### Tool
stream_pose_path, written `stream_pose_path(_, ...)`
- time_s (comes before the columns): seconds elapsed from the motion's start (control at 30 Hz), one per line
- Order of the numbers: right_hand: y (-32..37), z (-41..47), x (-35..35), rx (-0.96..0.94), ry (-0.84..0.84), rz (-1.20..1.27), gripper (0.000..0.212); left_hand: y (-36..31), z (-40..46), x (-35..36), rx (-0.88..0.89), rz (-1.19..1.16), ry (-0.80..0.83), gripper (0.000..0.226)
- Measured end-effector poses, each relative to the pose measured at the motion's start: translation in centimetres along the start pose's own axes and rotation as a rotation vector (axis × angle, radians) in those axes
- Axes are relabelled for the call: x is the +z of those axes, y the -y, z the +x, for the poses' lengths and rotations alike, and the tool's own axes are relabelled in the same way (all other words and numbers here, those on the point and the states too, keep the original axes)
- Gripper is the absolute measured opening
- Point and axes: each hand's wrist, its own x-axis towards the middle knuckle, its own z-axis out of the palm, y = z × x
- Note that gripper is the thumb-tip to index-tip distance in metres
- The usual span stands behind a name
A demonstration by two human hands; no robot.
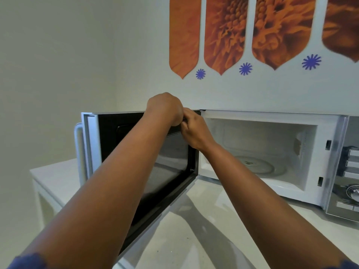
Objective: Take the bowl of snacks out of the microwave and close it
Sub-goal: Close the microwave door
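The white microwave [272,117] stands on the counter with its door [116,136] swung wide to the left. Its cavity holds only the glass turntable [260,166]. No bowl of snacks is in view. My left hand [165,109] is curled over the door's top edge, close to the hinge side. My right hand [194,133] reaches up beside it. Its fingers touch the left hand at that same edge, and their tips are hidden, so I cannot tell whether it grips the door.
The microwave's control panel [349,171] with buttons and a dial is at the right edge. The pale countertop [194,230] runs under my arms, ending at the left by a wall. Orange flower decals [223,35] are on the wall above.
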Motion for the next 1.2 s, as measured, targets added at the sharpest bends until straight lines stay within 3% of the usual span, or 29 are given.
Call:
stream_pose_path(0.1, 0.1, -0.2, -0.3, 0.015, -0.01, 0.005, 0.048, -0.2, 0.0, -1.1, 0.053, 0.068, 0.077, 0.032)
stream_pose_path(0.2, 0.2, -0.1, -0.7, 0.031, -0.01, 0.01, 0.049, -0.2, 0.0, -2.3, 0.064, 0.098, 0.125, 0.02)
stream_pose_path(0.33, 0.0, -0.2, -1.1, 0.045, 0.013, -0.016, 0.049, -0.1, 0.3, -3.2, 0.093, 0.192, 0.193, 0.037)
stream_pose_path(0.4, -0.1, -0.3, -1.3, 0.036, 0.016, -0.027, 0.049, 0.0, 0.4, -3.5, 0.121, 0.196, 0.249, 0.034)
stream_pose_path(0.47, -0.2, -0.3, -1.7, 0.031, 0.015, -0.027, 0.048, 0.4, 0.3, -3.8, 0.131, 0.062, 0.324, 0.022)
stream_pose_path(0.67, -0.3, -0.8, -2.5, 0.034, 0.0, -0.028, 0.043, 2.2, 0.0, -4.8, 0.195, -0.336, 0.458, 0.037)
stream_pose_path(1.03, 0.3, -1.0, -5.9, 0.147, 0.005, -0.026, 0.038, 3.6, -0.2, -1.5, 0.42, -0.726, 0.263, 0.035)
stream_pose_path(1.2, 0.7, -1.6, -8.7, 0.184, 0.063, -0.049, 0.035, 1.0, 0.2, 0.0, 0.457, -0.759, 0.092, 0.037)
